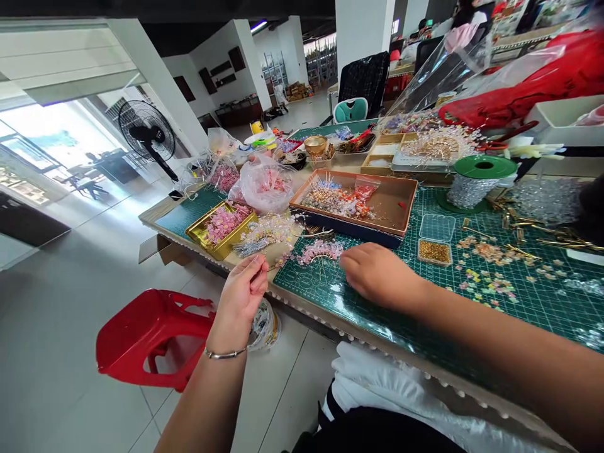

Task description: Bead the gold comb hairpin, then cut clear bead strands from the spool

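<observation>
My left hand (245, 286) is raised at the table's near edge, thumb and fingers pinched on a thin wire that is hard to make out. Beside its fingertips lie small pink blossoms (283, 259). My right hand (370, 270) rests on the green cutting mat (306, 275) with its fingers curled in; whatever they hold, if anything, is hidden. Between the hands, a curved spray of pink beaded flowers (321, 250) lies on the mat with thin wire ends pointing toward me. Pale beaded sprays (274, 228) lie just beyond my left hand.
A brown tray (394, 195) of beaded stems stands behind the hands, with a gold tin (219, 250) of pink flowers to its left. To the right are a box of gold beads (434, 251), loose petals (491, 286) and a green spool (486, 167). A red stool (136, 327) stands at left.
</observation>
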### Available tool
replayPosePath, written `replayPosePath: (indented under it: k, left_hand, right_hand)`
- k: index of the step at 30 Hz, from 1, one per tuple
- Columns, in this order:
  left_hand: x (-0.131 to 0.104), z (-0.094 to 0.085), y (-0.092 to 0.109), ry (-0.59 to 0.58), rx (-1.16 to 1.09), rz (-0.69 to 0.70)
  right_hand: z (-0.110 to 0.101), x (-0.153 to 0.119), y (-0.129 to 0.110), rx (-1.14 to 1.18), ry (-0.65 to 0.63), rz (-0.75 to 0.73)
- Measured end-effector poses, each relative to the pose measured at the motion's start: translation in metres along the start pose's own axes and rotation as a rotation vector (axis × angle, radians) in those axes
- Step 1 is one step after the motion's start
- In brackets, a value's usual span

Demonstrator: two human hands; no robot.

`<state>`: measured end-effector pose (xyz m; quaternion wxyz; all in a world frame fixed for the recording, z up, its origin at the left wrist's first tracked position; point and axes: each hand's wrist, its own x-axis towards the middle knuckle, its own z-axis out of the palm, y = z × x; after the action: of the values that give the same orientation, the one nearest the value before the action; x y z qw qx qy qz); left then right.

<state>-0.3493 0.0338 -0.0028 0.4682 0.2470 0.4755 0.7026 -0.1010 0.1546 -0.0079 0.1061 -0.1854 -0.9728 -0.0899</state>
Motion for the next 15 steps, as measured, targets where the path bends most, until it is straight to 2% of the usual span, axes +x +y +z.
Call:
replayPosePath:
  k: [3, 6, 11, 15]
  left_hand:
    - [0.013, -0.005, -0.007, 0.029, 0.058, 0.038]
    - [0.026, -0.010, -0.014, 0.050, 0.124, 0.059]
    - [0.046, -0.015, -0.024, 0.054, 0.241, 0.055]
    - [0.051, -0.015, -0.026, 0.025, 0.312, 0.051]
  right_hand:
    - [-0.008, -0.017, 0.015, -0.068, 0.026, 0.141]
    - [-0.003, -0.035, 0.029, -0.132, 0.011, 0.222]
    - [0.016, -0.057, 0.036, -0.158, -0.063, 0.208]
    - [0.014, -0.069, 0.034, -0.154, -0.042, 0.234]
